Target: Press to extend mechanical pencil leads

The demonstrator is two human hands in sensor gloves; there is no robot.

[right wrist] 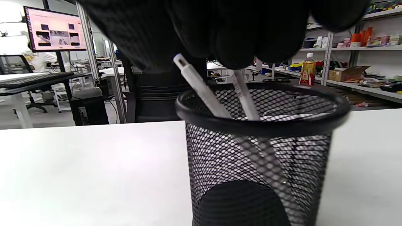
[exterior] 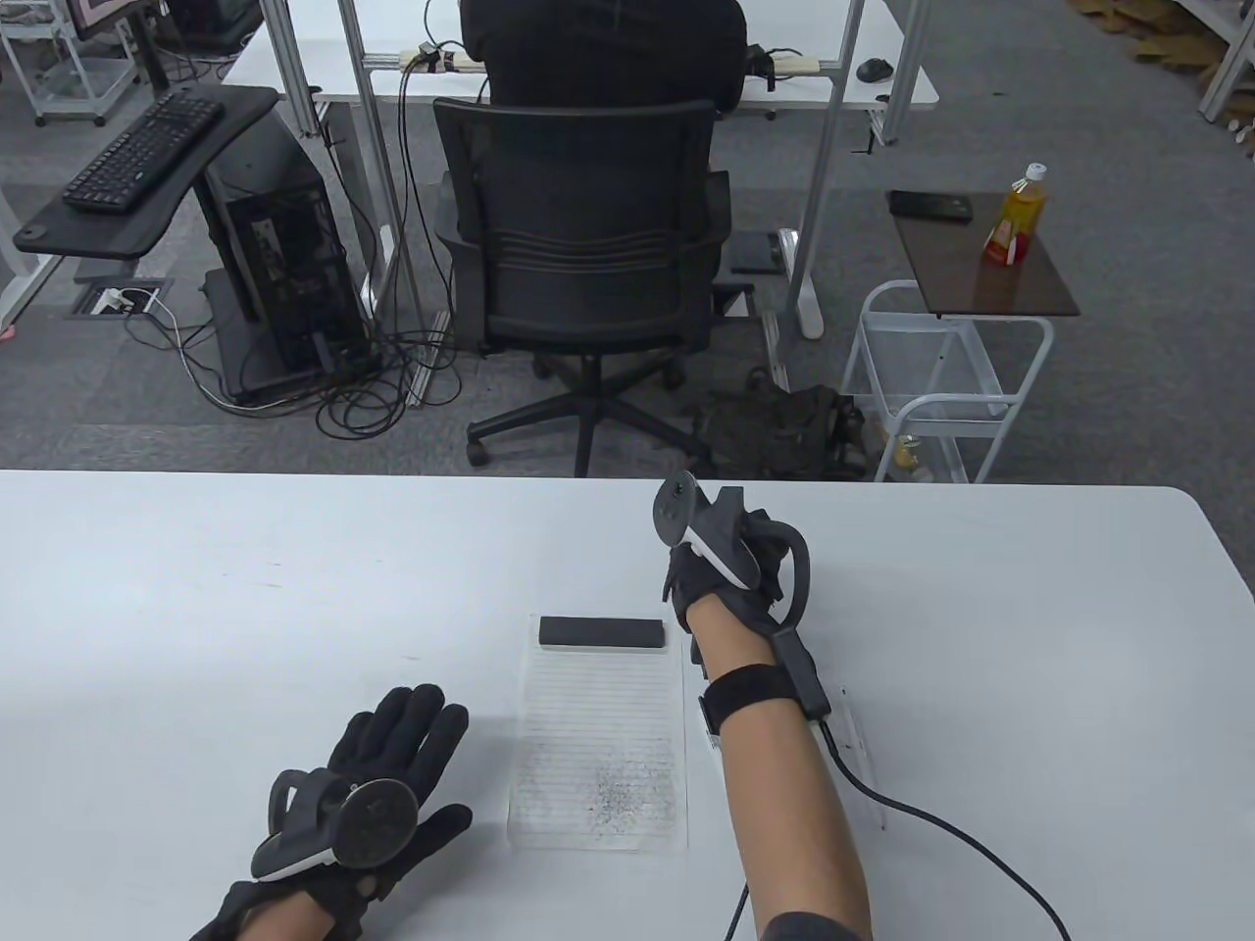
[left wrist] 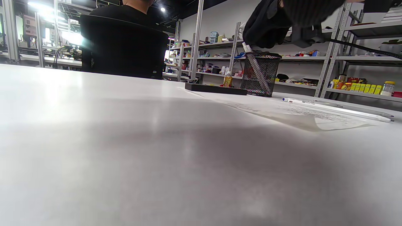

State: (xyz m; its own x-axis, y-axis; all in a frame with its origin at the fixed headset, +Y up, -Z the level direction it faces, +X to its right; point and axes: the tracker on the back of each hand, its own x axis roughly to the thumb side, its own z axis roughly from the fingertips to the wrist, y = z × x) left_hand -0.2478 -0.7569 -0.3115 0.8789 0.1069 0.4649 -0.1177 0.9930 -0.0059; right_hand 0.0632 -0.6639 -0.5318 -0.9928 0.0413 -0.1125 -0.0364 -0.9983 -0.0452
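Note:
A black mesh pen cup (right wrist: 260, 150) stands on the white table (exterior: 294, 588), beyond the paper; it also shows in the left wrist view (left wrist: 260, 75). Two white mechanical pencils stand in it. One (right wrist: 201, 88) leans left, free. The other (right wrist: 246, 100) runs up into the fingertips of my right hand (right wrist: 238, 40), which pinch its top end. In the table view my right hand (exterior: 726, 569) hides the cup. My left hand (exterior: 382, 784) lies flat on the table with fingers spread, holding nothing.
A lined paper sheet (exterior: 598, 745) with pencil marks lies between my hands, with a black block (exterior: 601, 632) on its far end. More white pencils (left wrist: 339, 110) lie on the table right of my right forearm. An office chair (exterior: 588, 245) stands beyond the table.

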